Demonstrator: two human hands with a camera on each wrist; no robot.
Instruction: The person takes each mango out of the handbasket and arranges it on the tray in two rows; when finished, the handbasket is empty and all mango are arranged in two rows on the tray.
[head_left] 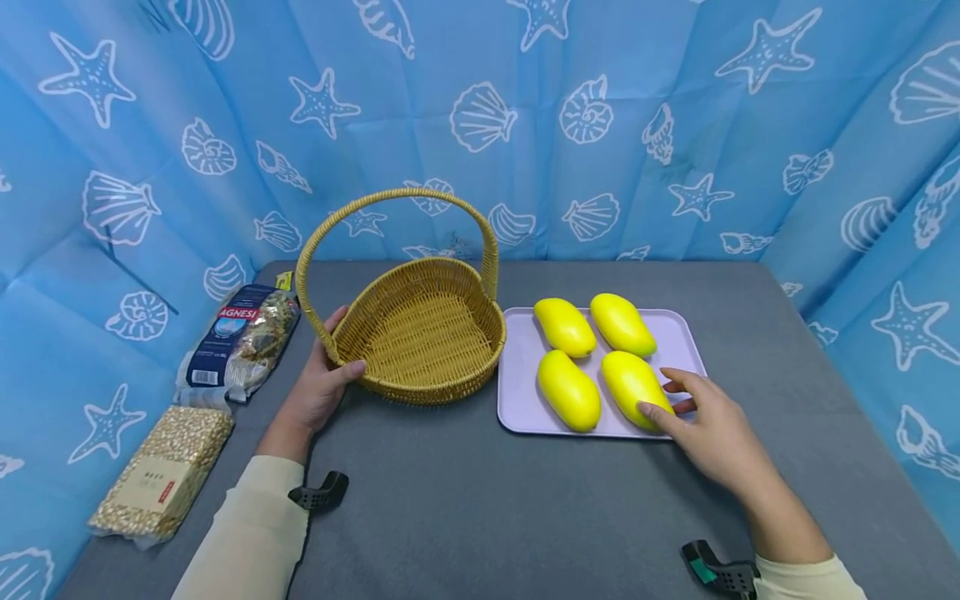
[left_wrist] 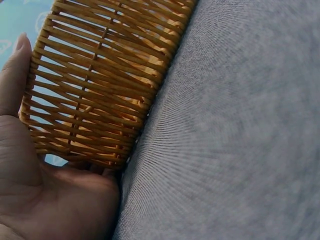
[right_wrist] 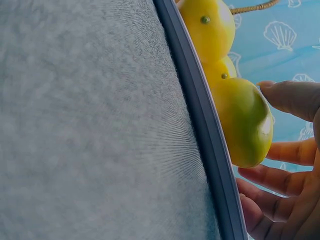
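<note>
A person's left hand (head_left: 318, 387) grips the near-left rim of a woven wicker basket (head_left: 420, 329), thumb hooked over the edge and fingers behind the wall, at the foot of the tall arched handle. The basket stands upright on a grey surface (head_left: 465, 500), its right wall just beside the left edge of a pale lilac tray (head_left: 517, 400). Four yellow mangoes (head_left: 567, 390) lie on the tray in two rows.

The right hand (head_left: 712, 433) rests at the tray's near-right corner, fingers loosely spread around the front-right mango (head_left: 632, 385); the thumb tip touches the fruit's near end while the other fingers curve along its far side. From the right wrist view, the thumb (right_wrist: 292, 97) sits against the mango's skin and the fingers (right_wrist: 270, 182) reach beneath it past the raised tray rim.

Along the surface's left edge lie a blue-labelled pasta packet (head_left: 240, 337) and a clear bag of pale grains (head_left: 168, 471), well apart from the basket. Open grey surface stretches across the front between the two forearms and to the right of the tray. A blue seashell-print curtain (head_left: 525, 125) closes in the back and sides.
</note>
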